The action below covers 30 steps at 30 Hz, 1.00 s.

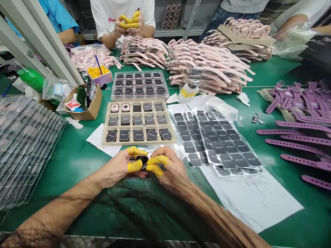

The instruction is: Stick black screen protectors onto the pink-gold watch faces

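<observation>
Left hand [119, 170]: stretched in from the lower left, forearm slanted inward; thumb and forefinger were clamped on the watch.
Right hand [173, 168]: brought in from the lower right, wrist bent; yellow-covered fingers were bunched at the watch's right edge, but whether they were closed on it could not be made out.
Square smartwatch face [141, 159]: one, held between the hands above the green table [85, 210], just in front of the beige tray.
Yellow finger cots [134, 166]: two were seen on each hand.
Beige tray [106, 129]: three rows of five compartments; twelve black-labelled squares, two pink-rimmed watches and one flat dark square were counted.
Clear tray [113, 98]: fifteen dark squares were set in three rows of five.
Black label sheets [231, 146]: at least two, overlapped right of the beige tray.
Bottle [188, 92]: one.
Cardboard box [89, 112]: one.
</observation>
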{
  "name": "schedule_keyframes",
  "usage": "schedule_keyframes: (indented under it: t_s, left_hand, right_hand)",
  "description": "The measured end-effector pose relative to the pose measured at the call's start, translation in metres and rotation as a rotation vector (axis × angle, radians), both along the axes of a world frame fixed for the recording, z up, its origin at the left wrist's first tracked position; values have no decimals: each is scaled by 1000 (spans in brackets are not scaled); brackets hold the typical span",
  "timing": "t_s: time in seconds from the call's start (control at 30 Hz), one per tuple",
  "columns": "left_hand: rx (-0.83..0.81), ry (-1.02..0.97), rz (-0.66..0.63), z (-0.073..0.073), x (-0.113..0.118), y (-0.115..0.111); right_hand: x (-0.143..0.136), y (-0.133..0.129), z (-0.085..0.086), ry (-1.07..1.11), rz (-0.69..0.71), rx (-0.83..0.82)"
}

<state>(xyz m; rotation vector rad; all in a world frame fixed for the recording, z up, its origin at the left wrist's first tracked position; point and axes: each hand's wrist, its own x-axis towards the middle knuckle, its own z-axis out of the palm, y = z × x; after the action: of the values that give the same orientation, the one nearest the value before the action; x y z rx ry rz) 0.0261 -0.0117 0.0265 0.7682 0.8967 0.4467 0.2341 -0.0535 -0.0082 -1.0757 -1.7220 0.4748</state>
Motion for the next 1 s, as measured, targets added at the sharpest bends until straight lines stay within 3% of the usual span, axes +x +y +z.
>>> schedule_keyframes:
  t_s: [0.1, 0.2, 0.33, 0.4, 0.47, 0.53, 0.6, 0.7, 0.8, 1.0]
  left_hand:
    - [64, 54, 93, 0, -2, 10]
    - [200, 181, 104, -1, -3, 13]
    - [239, 219, 68, -5, -1, 8]
    - [264, 246, 73, -9, 0, 7]
    - [309, 267, 79, -14, 0, 6]
    - [368, 288, 68, -18, 0, 6]
    - [419, 311, 25, -22, -1, 7]
    - [471, 328, -28, -24, -2, 6]
    - [492, 346, -28, -24, -3, 6]
    - [496, 342, -71, -24, -2, 6]
  right_hand:
    - [9, 3, 8, 75, -20, -188]
    - [27, 8, 8, -273, -120, -330]
    - [54, 9, -3, -590, -445, -258]
    - [62, 8, -5, -666, -503, -274]
    - [62, 5, -3, -635, -466, -305]
    - [49, 4, 0, -436, -370, -291]
    - [27, 5, 3, -230, -219, -221]
    - [-6, 9, 3, -156, -37, -82]
    - [-19, 11, -2, -168, -114, -32]
    - [-17, 15, -9, -316, -203, -30]
